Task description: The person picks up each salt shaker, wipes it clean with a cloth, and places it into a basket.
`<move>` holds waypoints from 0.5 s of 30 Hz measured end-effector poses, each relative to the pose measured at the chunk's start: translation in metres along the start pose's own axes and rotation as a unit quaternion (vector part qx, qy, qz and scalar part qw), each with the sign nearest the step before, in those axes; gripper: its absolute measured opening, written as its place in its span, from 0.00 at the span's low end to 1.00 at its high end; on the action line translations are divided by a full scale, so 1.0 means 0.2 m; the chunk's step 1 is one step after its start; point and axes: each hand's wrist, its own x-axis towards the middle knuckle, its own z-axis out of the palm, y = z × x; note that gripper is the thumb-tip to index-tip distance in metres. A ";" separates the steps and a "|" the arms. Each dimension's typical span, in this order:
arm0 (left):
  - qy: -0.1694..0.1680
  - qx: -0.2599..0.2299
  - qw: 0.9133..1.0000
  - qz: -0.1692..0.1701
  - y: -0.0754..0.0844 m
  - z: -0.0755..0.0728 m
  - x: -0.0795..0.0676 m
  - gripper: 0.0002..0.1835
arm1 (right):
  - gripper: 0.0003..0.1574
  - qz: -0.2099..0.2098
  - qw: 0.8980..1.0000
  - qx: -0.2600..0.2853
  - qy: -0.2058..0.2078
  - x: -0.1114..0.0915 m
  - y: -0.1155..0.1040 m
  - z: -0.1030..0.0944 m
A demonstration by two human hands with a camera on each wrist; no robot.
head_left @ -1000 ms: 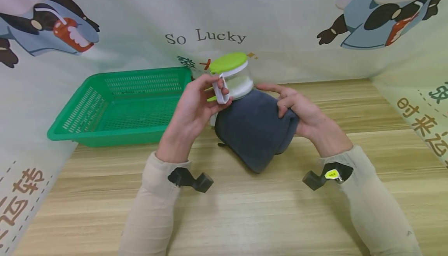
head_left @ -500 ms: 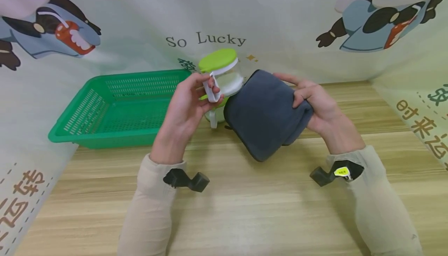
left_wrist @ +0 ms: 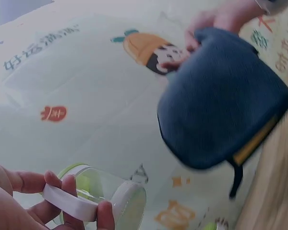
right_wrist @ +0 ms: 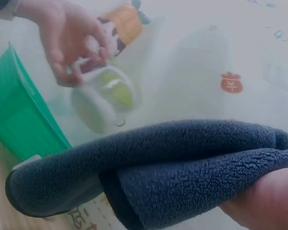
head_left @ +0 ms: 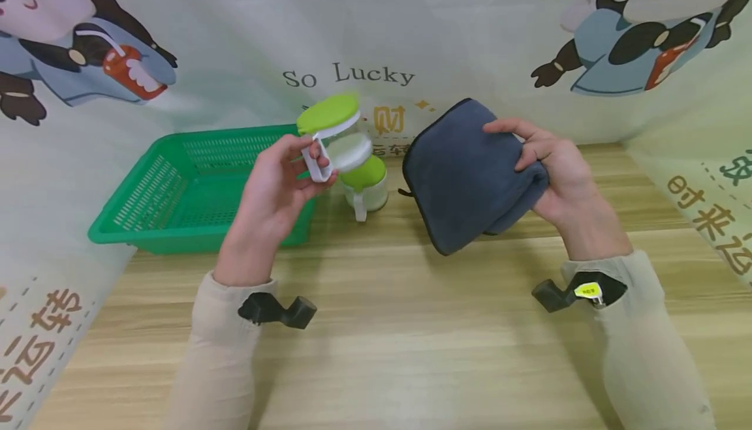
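Note:
My left hand (head_left: pixel 276 188) grips the white handle of a clear jar (head_left: pixel 346 146) with a green lid, raised above the table and tilted. In the left wrist view the fingers curl through the jar's handle (left_wrist: pixel 69 203). A folded dark grey-blue cloth (head_left: pixel 464 175) hangs from my right hand (head_left: pixel 552 169), pinched between thumb and fingers at its right edge. The cloth and the held jar are apart. Behind and below the held jar, a second green-lidded jar (head_left: pixel 365 188) stands upright on the table, its white handle facing me.
A green plastic basket (head_left: pixel 194 237) with slotted walls stands at the back left, partly behind my left hand. The wooden table (head_left: pixel 411 338) ends at a printed backdrop (head_left: pixel 470 38) with cartoon figures. Dark wrist cameras sit on both sleeves.
My left hand has carried the jar to the left, towards the basket. My right hand has drawn the cloth right and slightly up, away from the jar. The standing jar is now in plain view.

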 end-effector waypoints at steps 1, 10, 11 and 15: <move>0.006 0.007 1.000 -0.002 0.02 -0.03 -0.01 0.06 | 0.40 0.002 1.000 0.008 -0.010 0.00 -0.01 0.00; 0.067 0.136 0.988 -0.041 0.20 -0.38 -0.03 0.17 | 0.47 -0.003 0.999 0.024 -0.041 -0.03 -0.06 0.01; 0.072 0.151 0.985 -0.051 0.22 -0.42 -0.02 0.18 | 0.46 -0.006 0.999 0.014 -0.035 -0.03 -0.06 0.01; 0.085 0.173 0.976 -0.104 0.26 -0.57 0.07 0.18 | 0.39 -0.010 0.999 -0.036 -0.001 -0.03 -0.06 0.02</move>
